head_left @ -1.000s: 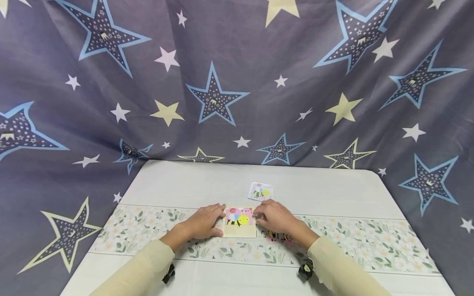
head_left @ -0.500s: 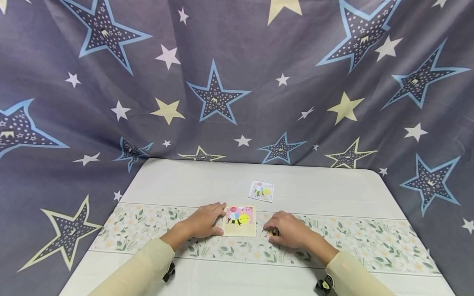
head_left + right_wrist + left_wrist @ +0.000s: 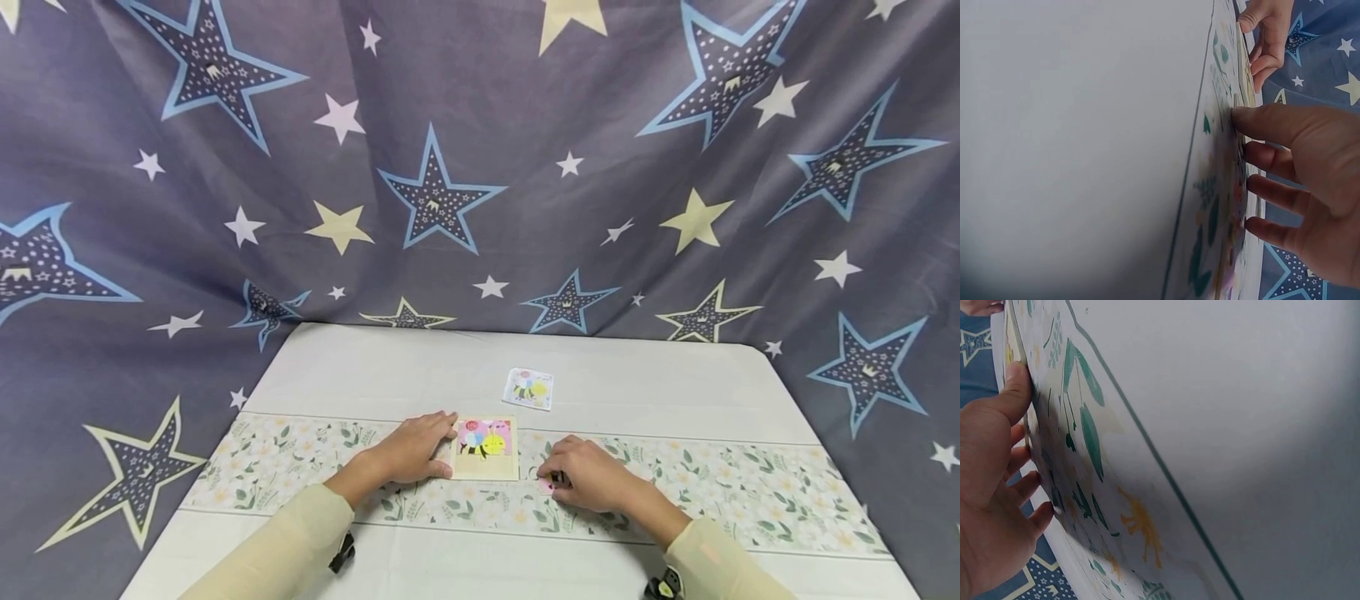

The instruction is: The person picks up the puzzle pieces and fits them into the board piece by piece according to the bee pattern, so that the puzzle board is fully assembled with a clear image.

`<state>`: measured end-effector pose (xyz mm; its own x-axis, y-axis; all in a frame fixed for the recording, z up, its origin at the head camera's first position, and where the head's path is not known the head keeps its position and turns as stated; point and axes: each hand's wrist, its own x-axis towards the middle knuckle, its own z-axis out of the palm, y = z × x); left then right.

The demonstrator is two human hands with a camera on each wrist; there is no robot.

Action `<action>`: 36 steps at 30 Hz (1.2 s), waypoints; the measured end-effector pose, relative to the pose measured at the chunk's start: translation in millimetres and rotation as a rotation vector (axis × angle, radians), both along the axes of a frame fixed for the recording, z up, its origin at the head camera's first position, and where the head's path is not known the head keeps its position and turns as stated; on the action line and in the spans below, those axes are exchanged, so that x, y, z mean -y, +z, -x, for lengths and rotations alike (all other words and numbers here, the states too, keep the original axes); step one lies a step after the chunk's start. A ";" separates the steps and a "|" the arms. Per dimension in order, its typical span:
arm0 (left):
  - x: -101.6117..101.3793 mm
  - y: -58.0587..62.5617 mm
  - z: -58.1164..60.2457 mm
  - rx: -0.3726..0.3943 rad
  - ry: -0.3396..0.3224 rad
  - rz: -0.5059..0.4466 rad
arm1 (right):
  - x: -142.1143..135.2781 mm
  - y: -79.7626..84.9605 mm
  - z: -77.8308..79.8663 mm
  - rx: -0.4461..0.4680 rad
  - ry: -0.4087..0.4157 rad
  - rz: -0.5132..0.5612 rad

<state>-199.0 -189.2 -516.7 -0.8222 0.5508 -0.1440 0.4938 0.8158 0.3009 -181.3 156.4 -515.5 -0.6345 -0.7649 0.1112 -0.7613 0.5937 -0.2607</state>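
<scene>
A pale wooden puzzle board (image 3: 485, 470) with a bee picture (image 3: 484, 439) in its upper part lies flat on the table. My left hand (image 3: 414, 448) holds it by its left side, the thumb at the near corner and the fingers at the far one. Just right of the board, my right hand (image 3: 588, 475) is low over loose pieces, its thumb and fingertips pinching a puzzle piece (image 3: 547, 482) with pink and dark parts. In the right wrist view, this hand's thumb (image 3: 1266, 122) and fingers reach down to the pieces. The palm hides most pieces.
Behind the board lies a small white card (image 3: 528, 389) with a similar bee picture. A flowered strip (image 3: 720, 483) crosses the white table (image 3: 390, 367). At the back hangs a grey star-patterned cloth (image 3: 480, 167).
My right hand has moved from the board's right edge to the loose pieces on the right, shifting slightly farther right in the last half second. My left hand has stayed on the board.
</scene>
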 end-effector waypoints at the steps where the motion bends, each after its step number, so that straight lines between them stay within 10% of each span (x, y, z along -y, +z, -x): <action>1: -0.1 -0.1 0.0 -0.002 0.000 0.001 | -0.1 -0.2 -0.2 0.000 0.000 0.002; 36: 1.1 0.2 -0.2 -0.025 -0.024 0.010 | 82.1 3.9 9.7 0.031 0.035 0.006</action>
<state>-198.8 -190.3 -516.5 -0.8121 0.5690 -0.1291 0.5205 0.8065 0.2805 -191.0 74.3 -511.6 -0.6104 -0.7862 0.0966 -0.7733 0.5650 -0.2877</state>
